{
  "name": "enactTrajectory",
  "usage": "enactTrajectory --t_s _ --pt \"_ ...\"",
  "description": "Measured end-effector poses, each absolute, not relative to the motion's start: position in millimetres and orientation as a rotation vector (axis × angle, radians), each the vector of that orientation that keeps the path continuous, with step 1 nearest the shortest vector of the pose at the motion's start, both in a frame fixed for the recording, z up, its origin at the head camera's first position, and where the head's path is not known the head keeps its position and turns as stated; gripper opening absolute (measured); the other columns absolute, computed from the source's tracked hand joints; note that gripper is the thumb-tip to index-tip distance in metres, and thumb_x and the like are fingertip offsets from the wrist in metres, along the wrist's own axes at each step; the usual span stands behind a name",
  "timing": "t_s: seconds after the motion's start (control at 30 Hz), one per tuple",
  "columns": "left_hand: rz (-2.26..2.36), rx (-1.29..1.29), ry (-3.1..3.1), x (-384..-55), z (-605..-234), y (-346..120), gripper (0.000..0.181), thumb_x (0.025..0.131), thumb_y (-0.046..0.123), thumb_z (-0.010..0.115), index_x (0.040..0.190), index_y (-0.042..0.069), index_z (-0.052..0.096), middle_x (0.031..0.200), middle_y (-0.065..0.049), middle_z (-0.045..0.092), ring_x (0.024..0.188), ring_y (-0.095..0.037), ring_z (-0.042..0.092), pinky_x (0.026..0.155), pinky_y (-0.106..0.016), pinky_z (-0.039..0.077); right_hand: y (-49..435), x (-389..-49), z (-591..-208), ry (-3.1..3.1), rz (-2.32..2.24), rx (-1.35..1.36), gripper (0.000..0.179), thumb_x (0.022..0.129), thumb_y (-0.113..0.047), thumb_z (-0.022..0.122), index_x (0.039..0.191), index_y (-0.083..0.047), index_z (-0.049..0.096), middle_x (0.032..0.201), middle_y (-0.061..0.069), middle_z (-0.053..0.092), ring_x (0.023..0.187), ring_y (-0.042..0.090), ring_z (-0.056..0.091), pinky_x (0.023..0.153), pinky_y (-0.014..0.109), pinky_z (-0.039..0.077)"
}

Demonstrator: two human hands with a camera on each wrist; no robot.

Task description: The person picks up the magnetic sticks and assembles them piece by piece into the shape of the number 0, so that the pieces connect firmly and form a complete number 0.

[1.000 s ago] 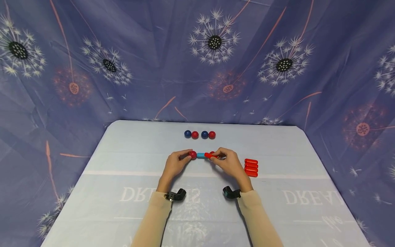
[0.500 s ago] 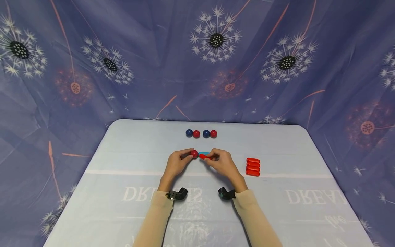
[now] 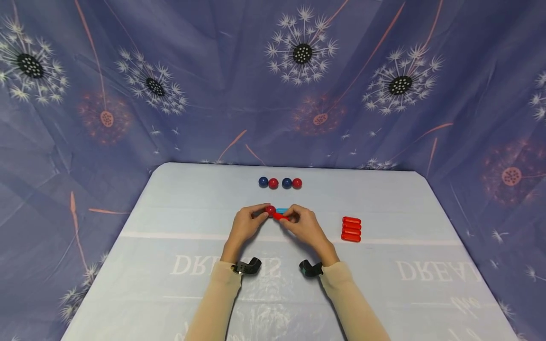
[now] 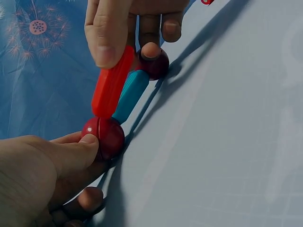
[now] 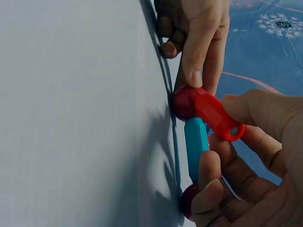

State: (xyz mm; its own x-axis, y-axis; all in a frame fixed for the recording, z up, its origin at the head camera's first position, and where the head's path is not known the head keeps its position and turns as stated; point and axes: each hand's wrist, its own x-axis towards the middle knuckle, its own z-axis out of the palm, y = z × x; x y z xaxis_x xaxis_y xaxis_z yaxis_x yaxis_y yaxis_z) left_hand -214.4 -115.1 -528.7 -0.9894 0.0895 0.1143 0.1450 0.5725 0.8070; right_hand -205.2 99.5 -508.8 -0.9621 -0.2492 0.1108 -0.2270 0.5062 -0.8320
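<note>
My left hand (image 3: 245, 225) pinches a shiny red ball (image 3: 270, 210) between thumb and fingers. A light blue magnetic rod (image 4: 130, 97) runs from that ball to a second red ball (image 5: 190, 202), which is partly hidden behind my right fingers. Thumb and fingers of my right hand (image 3: 306, 228) pinch a red magnetic rod (image 5: 215, 116) with a small metal disc in its near end. The far end of this red rod meets the left-held ball, beside the blue rod. In the head view my right hand hides the second ball.
Toward the back of the white-covered table (image 3: 192, 189) sit two pairs of balls, each a dark blue ball (image 3: 263, 182) beside a red ball (image 3: 296, 183). Several red rods (image 3: 351, 229) lie stacked side by side to the right. A blue dandelion-print cloth (image 3: 230, 94) hangs behind.
My right hand has moved left with the red rod, bringing its tip to the ball in my left hand. My left hand keeps its pinch on the ball. The head view has shifted slightly.
</note>
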Motion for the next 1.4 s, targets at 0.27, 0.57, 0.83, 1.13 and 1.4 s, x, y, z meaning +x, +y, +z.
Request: enactTrajectory --t_s 0.27,0.57,0.83,1.13,1.4 --pt "-1.416 -0.215 -2.733 -215 -529 -112 0.032 0.096 0.021 0.074 0.128 0.019 0.075 0.124 -0.007 0.075 0.079 -0.017 0.058 0.076 -0.035 0.049 96 -203 -508 2.733 -1.473 -0.441 0.013 0.09 -0.015 0.08 0.098 -0.009 0.072 0.08 0.002 0.065 0.07 0.013 0.055 0.059 0.024 0.045" --pt "-1.414 -0.217 -2.73 -215 -525 -114 0.031 0.096 0.021 0.074 0.127 0.019 0.076 0.121 -0.008 0.076 0.071 -0.014 0.053 0.068 -0.031 0.044 96 -202 -504 2.711 -1.42 -0.445 0.018 0.092 -0.019 0.079 0.104 -0.01 0.071 0.089 0.002 0.068 0.078 0.013 0.06 0.068 0.025 0.049" --pt "-1.411 -0.213 -2.73 -216 -526 -115 0.031 0.096 0.021 0.074 0.127 0.019 0.075 0.122 -0.008 0.075 0.07 -0.015 0.052 0.068 -0.031 0.044 107 -203 -500 2.596 -1.413 -0.482 0.02 0.094 -0.012 0.071 0.114 -0.01 0.073 0.105 0.006 0.072 0.085 0.015 0.064 0.067 0.027 0.053" --pt "-1.435 -0.202 -2.727 -214 -527 -115 0.03 0.096 0.019 0.074 0.126 0.017 0.076 0.121 -0.01 0.075 0.066 -0.014 0.048 0.064 -0.029 0.04 104 -201 -505 2.57 -1.371 -0.542 0.02 0.095 -0.012 0.073 0.114 -0.009 0.075 0.103 0.004 0.073 0.091 0.014 0.066 0.082 0.03 0.055" --pt "-1.423 -0.199 -2.727 -215 -528 -114 0.03 0.096 0.022 0.074 0.126 0.017 0.076 0.122 -0.009 0.075 0.068 -0.013 0.052 0.065 -0.029 0.043 96 -202 -511 2.555 -1.383 -0.525 0.023 0.091 -0.015 0.079 0.113 -0.009 0.074 0.099 0.001 0.075 0.087 0.011 0.068 0.081 0.028 0.056"
